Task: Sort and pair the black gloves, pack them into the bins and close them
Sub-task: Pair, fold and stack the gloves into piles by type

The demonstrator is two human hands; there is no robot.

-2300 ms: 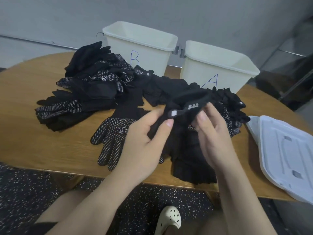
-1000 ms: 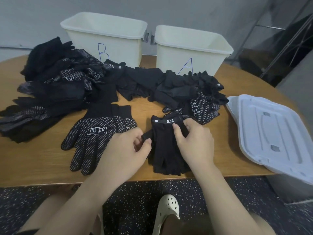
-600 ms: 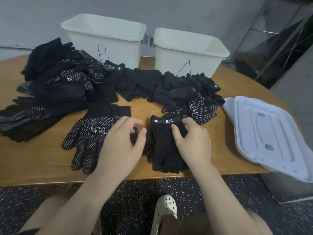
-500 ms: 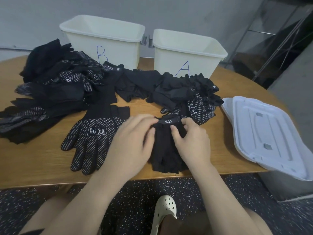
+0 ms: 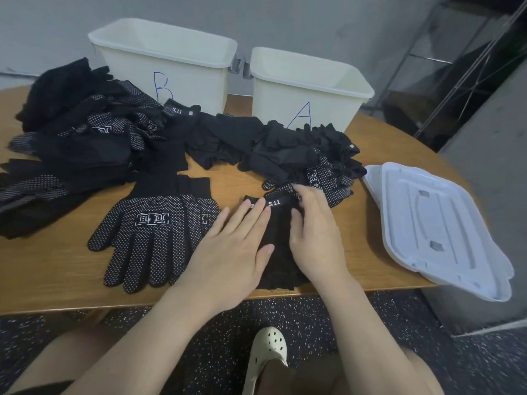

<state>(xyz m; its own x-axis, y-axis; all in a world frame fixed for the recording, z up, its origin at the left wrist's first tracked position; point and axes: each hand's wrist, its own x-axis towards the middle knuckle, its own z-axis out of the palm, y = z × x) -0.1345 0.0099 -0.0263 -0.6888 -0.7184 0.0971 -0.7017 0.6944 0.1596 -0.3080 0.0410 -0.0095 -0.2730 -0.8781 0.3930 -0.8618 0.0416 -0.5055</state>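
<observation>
A plain black glove pair (image 5: 278, 223) with a white "5.11" cuff label lies near the table's front edge. My left hand (image 5: 236, 246) lies flat on its left side, fingers straight. My right hand (image 5: 315, 238) presses on its right side, fingers reaching the cuff. Left of them lies a white-dotted black glove pair (image 5: 154, 232), palms up. Heaps of black gloves (image 5: 85, 143) fill the left and middle back (image 5: 273, 146). Two open cream bins stand at the far edge, bin B (image 5: 168, 58) left and bin A (image 5: 308, 84) right.
Two white bin lids (image 5: 433, 223) lie stacked at the table's right edge, partly overhanging it. The round wooden table (image 5: 57, 275) ends just in front of my hands. Below it are my knees and a white clog (image 5: 266, 354). A metal rack (image 5: 456, 67) stands at the back right.
The plain glove pair came down from in front of me onto the table. My left hand moved onto it and flattened out; my right hand stayed on it, pressing.
</observation>
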